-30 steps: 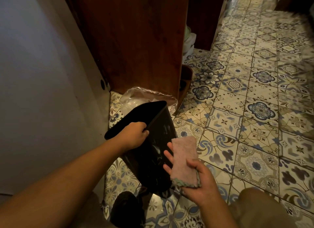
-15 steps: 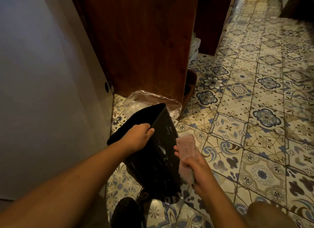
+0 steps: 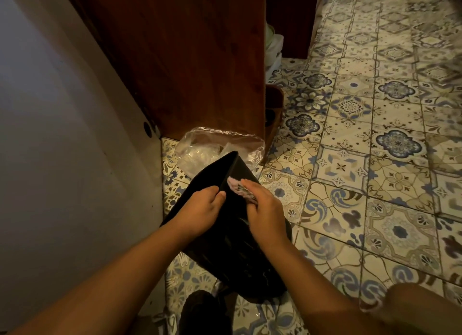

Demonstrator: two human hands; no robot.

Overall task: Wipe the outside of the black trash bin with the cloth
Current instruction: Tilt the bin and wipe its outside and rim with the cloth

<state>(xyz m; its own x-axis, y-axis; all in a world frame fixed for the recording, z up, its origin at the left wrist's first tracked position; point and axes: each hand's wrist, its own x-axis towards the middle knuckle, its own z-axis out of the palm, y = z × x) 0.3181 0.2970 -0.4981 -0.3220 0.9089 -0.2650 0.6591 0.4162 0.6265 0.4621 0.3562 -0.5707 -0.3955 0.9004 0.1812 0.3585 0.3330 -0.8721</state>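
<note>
A pale wall [image 3: 62, 134] is recorded at the left, with a wooden cabinet panel [image 3: 187, 59] standing beside it. The left hand [image 3: 200, 209] is closed on the upper rim of the black trash bin [image 3: 230, 257], fingers curled over the edge. The bin is tilted, just in front of a clear plastic bag [image 3: 200, 147]. A pink cloth [image 3: 237, 187] is pressed against the bin's outer wall near the rim and is clasped under the bent fingers of the right hand [image 3: 265, 209]. Patterned tile floor [image 3: 350, 209] is seen to the right
</note>
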